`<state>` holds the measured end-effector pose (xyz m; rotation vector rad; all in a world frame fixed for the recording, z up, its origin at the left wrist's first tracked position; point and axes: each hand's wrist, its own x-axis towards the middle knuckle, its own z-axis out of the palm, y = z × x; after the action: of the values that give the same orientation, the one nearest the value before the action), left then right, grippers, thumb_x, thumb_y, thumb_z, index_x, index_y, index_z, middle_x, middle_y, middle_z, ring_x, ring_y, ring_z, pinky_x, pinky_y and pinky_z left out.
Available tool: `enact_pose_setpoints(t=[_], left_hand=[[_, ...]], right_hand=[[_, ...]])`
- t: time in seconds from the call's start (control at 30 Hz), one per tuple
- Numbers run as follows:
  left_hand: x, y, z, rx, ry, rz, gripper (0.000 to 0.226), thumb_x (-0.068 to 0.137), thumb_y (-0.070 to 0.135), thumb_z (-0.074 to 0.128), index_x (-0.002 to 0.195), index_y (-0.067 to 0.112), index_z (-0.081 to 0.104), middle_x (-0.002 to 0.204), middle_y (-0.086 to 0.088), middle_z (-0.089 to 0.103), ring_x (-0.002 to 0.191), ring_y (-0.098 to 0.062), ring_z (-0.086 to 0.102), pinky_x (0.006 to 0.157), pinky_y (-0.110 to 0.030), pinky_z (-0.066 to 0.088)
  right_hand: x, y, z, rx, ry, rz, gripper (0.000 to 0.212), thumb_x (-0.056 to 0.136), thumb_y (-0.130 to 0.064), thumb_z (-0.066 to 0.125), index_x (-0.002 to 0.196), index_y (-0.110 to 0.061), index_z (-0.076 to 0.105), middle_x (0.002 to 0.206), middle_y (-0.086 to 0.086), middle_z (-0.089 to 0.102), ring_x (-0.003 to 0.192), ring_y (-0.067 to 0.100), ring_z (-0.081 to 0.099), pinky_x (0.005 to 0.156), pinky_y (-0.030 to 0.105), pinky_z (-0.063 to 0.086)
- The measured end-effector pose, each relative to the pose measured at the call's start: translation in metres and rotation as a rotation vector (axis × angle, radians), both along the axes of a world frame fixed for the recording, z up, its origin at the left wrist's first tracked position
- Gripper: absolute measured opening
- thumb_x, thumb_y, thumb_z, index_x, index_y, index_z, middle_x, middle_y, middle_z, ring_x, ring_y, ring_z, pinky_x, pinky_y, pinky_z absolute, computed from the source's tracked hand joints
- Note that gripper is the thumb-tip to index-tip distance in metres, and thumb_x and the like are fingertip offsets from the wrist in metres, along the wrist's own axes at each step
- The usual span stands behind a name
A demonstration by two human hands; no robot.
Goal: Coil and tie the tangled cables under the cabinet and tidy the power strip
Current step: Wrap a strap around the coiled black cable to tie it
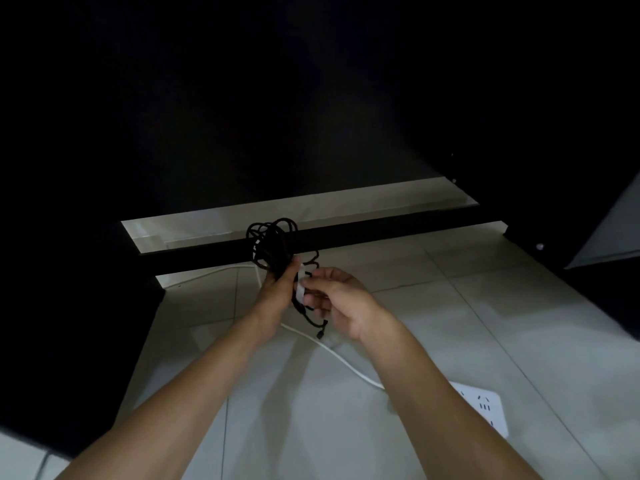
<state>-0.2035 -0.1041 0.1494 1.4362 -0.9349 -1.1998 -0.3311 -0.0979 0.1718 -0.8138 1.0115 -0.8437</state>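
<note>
1. Around me is a pale tiled floor, and a dark cabinet fills the upper view; under it a black crossbar runs left to right just behind my hands.
2. A white power strip lies on the tiles at the lower right, partly hidden by my right forearm. Its white cord passes under my wrists and on toward the crossbar.
3. My left hand grips the black cable bundle above the floor, fingers curled around its middle.
4. My right hand pinches a white tie against the bundle.
5. The bundle is thin, dark cable, with loose loops fanning above my left hand and a short tail with a small plug hanging below.
</note>
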Motion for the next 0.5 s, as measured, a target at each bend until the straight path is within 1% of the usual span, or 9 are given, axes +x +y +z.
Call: enact_pose_setpoints(t=[0.07, 0.17, 0.2, 0.23, 0.3, 0.37, 0.4, 0.47, 0.5], left_hand=[[-0.002, -0.002, -0.003, 0.002, 0.033, 0.007, 0.08, 0.072, 0.07, 0.061, 0.139, 0.029, 0.048, 0.13, 0.0, 0.063, 0.12, -0.02, 0.058, 0.111, -0.045, 0.038], [-0.001, -0.004, -0.003, 0.008, 0.1, -0.045, 0.09, 0.064, 0.072, 0.067, 0.137, 0.023, 0.051, 0.129, -0.004, 0.064, 0.119, -0.023, 0.059, 0.11, -0.046, 0.039], [-0.002, -0.003, 0.001, 0.008, 0.128, -0.082, 0.087, 0.068, 0.069, 0.067, 0.136, 0.018, 0.052, 0.128, -0.005, 0.065, 0.118, -0.023, 0.061, 0.109, -0.043, 0.041], [-0.002, -0.003, 0.002, 0.006, 0.139, -0.113, 0.076, 0.076, 0.064, 0.065, 0.133, 0.014, 0.055, 0.122, -0.006, 0.067, 0.112, -0.022, 0.063, 0.103, -0.039, 0.045], [-0.002, -0.002, 0.003, -0.003, 0.137, -0.158, 0.05, 0.091, 0.051, 0.055, 0.121, 0.011, 0.061, 0.105, -0.006, 0.071, 0.095, -0.017, 0.068, 0.088, -0.033, 0.049], [-0.002, -0.002, 0.001, -0.003, 0.137, -0.174, 0.047, 0.095, 0.048, 0.05, 0.122, 0.012, 0.06, 0.107, -0.009, 0.071, 0.096, -0.018, 0.069, 0.088, -0.032, 0.05], [-0.004, -0.001, 0.002, -0.003, 0.143, -0.18, 0.047, 0.096, 0.048, 0.049, 0.123, 0.012, 0.06, 0.108, -0.009, 0.072, 0.097, -0.017, 0.069, 0.087, -0.031, 0.051], [-0.008, 0.001, 0.005, -0.009, 0.14, -0.189, 0.041, 0.097, 0.047, 0.046, 0.114, 0.015, 0.065, 0.098, -0.006, 0.073, 0.083, -0.013, 0.07, 0.073, -0.025, 0.052], [-0.008, 0.001, 0.004, -0.003, 0.148, -0.19, 0.039, 0.098, 0.047, 0.045, 0.11, 0.017, 0.066, 0.097, -0.005, 0.073, 0.082, -0.014, 0.069, 0.073, -0.027, 0.052]], right_hand=[[-0.003, 0.0, 0.004, -0.004, -0.011, -0.004, 0.022, 0.089, -0.007, 0.07, 0.099, -0.016, 0.053, 0.062, 0.001, 0.064, 0.04, 0.007, 0.051, 0.038, 0.017, 0.033], [-0.009, 0.002, 0.011, -0.129, 0.176, 0.04, 0.021, 0.09, -0.017, 0.071, 0.101, -0.015, 0.053, 0.067, 0.001, 0.061, 0.04, 0.006, 0.045, 0.037, 0.016, 0.029], [-0.011, 0.002, 0.012, -0.182, 0.268, 0.066, 0.021, 0.09, -0.02, 0.071, 0.102, -0.016, 0.054, 0.069, 0.0, 0.061, 0.041, 0.006, 0.047, 0.038, 0.015, 0.032], [-0.012, 0.002, 0.012, -0.228, 0.338, 0.09, 0.022, 0.09, -0.023, 0.071, 0.103, -0.017, 0.054, 0.072, -0.001, 0.062, 0.042, 0.005, 0.048, 0.039, 0.014, 0.036], [-0.012, 0.0, 0.009, -0.31, 0.372, 0.12, 0.021, 0.091, -0.02, 0.07, 0.101, -0.016, 0.052, 0.075, 0.002, 0.063, 0.04, 0.003, 0.047, 0.041, 0.013, 0.039], [-0.01, -0.001, 0.006, -0.4, 0.382, 0.144, 0.019, 0.092, -0.015, 0.067, 0.093, -0.017, 0.048, 0.071, 0.003, 0.063, 0.036, 0.0, 0.045, 0.042, 0.016, 0.038], [-0.01, -0.002, 0.003, -0.441, 0.396, 0.154, 0.02, 0.092, -0.014, 0.067, 0.091, -0.019, 0.047, 0.066, -0.001, 0.063, 0.037, -0.001, 0.045, 0.044, 0.018, 0.038], [-0.01, -0.004, -0.001, -0.514, 0.44, 0.162, 0.023, 0.09, -0.017, 0.069, 0.092, -0.021, 0.047, 0.057, -0.009, 0.062, 0.045, 0.001, 0.053, 0.052, 0.022, 0.045], [-0.01, -0.004, -0.003, -0.564, 0.505, 0.153, 0.025, 0.088, -0.022, 0.07, 0.094, -0.023, 0.046, 0.06, -0.009, 0.063, 0.053, 0.005, 0.058, 0.057, 0.027, 0.049]])
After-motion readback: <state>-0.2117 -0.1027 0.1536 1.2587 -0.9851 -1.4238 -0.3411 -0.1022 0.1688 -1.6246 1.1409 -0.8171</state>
